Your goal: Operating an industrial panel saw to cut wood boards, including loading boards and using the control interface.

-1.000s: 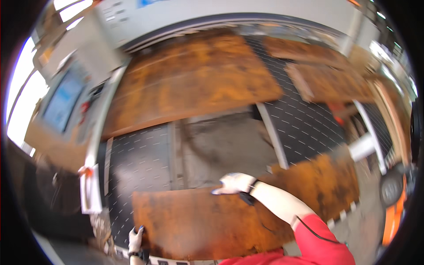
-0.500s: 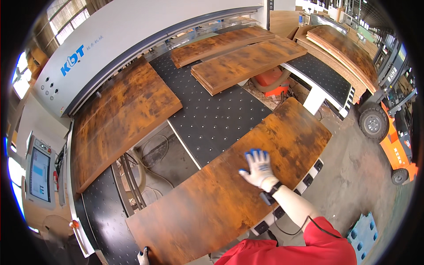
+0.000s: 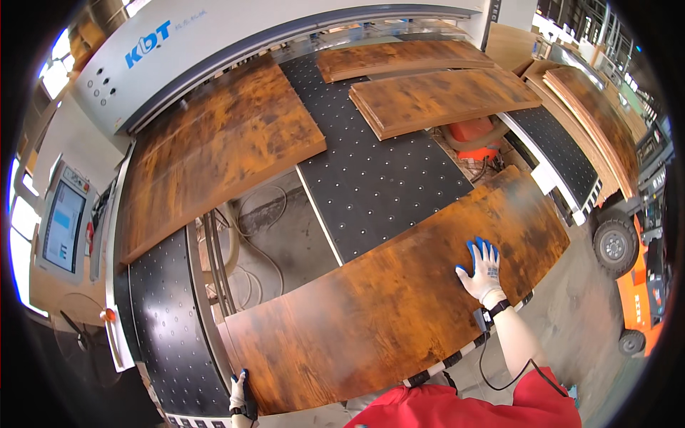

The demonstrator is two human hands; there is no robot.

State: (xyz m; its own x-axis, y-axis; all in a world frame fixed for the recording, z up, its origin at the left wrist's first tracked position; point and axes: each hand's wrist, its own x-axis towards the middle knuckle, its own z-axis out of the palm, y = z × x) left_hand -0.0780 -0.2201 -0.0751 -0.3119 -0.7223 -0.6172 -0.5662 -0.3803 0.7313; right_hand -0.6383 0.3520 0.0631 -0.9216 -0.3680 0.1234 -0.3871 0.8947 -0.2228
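Observation:
A long brown wood-grain board (image 3: 357, 307) lies across the near side of the black, studded machine table (image 3: 371, 192). My right hand (image 3: 483, 274), in a white glove with blue fingertips, rests flat on the board's right half with its fingers spread. At the board's left end, my left hand (image 3: 239, 392) has its gloved fingers on the short edge, and part of its grip is hidden. Each wrist wears a dark strap; a cable runs from the right one.
A large wood-grain panel (image 3: 221, 150) lies left under the white machine beam (image 3: 235, 36). Stacked boards (image 3: 442, 100) lie at the back. A control screen (image 3: 64, 225) stands left. An orange forklift (image 3: 631, 299) and more panels (image 3: 596, 114) are on the right.
The view has shifted, showing more of my left hand. My right hand lies nearer the board's right end, its fingers still spread. My left hand remains at the left end.

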